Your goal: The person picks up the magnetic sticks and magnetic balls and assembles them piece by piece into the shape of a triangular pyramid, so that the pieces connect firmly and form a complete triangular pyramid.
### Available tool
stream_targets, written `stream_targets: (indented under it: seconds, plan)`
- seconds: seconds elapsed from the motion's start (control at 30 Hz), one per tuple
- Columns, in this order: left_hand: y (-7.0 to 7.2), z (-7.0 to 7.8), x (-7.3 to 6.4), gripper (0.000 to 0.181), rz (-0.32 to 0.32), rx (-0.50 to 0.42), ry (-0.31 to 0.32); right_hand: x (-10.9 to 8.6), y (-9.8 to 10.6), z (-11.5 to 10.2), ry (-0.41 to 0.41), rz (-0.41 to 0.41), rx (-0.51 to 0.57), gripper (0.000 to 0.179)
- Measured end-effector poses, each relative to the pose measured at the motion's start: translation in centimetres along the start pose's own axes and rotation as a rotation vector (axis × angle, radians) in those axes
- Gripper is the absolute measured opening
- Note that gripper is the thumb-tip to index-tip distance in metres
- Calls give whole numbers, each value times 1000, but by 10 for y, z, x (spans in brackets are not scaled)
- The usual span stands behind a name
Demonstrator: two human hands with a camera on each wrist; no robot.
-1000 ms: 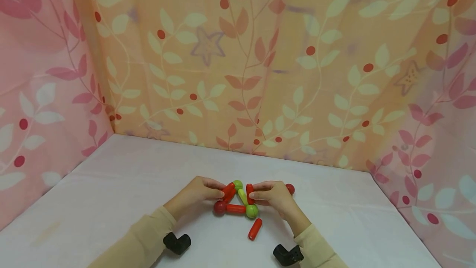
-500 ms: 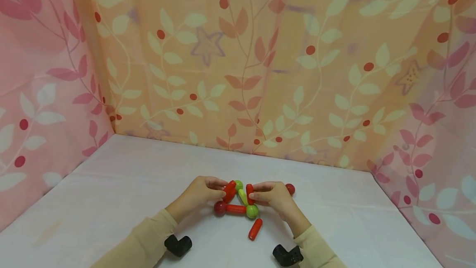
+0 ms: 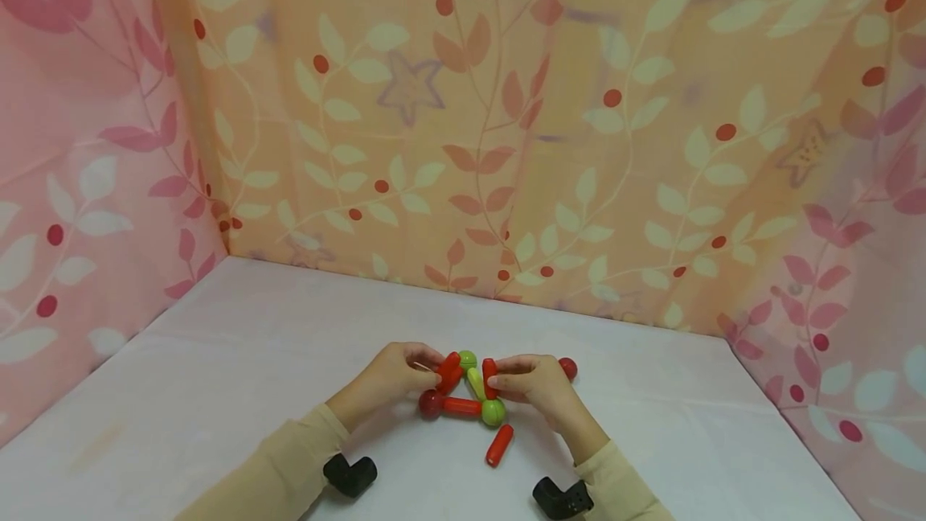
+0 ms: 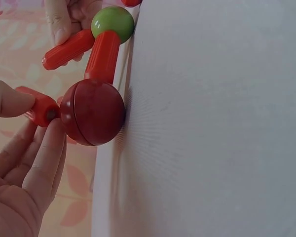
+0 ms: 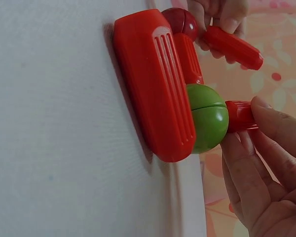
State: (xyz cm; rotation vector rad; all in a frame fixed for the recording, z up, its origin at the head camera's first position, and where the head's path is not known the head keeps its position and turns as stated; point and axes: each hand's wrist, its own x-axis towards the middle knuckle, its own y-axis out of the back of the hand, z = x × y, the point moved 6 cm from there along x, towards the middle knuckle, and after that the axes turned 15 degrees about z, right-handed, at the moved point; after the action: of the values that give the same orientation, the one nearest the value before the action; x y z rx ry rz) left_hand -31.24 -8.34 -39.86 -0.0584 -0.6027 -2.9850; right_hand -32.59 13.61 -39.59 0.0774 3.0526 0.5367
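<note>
On the white table lies a figure of toy rods and balls. A red rod [image 3: 461,407] joins a dark red ball [image 3: 431,404] to a green ball [image 3: 493,412], and a yellow-green rod [image 3: 475,384] runs back towards a second green ball [image 3: 468,360]. My left hand [image 3: 394,372] pinches a grooved red rod [image 4: 39,109] between thumb and fingers, its end right by the dark red ball. Between thumb and fingers of my right hand [image 3: 541,386] another red rod [image 5: 240,116] stands over the near green ball, raised and close against it.
One loose red rod [image 3: 500,446] lies on the white tablecloth [image 3: 289,344] just in front of the figure. Behind the right hand sits a further red ball [image 3: 568,368], partly covered. Patterned curtains [image 3: 463,143] enclose the table at the back and sides.
</note>
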Motion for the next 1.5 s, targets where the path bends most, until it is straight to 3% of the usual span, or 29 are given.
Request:
stream_targets:
  seconds: [0.33,0.77,1.1,1.5]
  plan:
    - [-2,-1,0,25,4,65,25,-2,1,-2,7,-29,26,35]
    - [-2,-1,0,24,-82,52,2,-3,0,-3,2,-36,28,35]
    - [-3,0,2,17,-41,45,-15,-2,-1,-4,28,-56,-12,35]
    - [-1,-5,2,19,-86,16,0,-2,-2,-2,36,-60,-44,35]
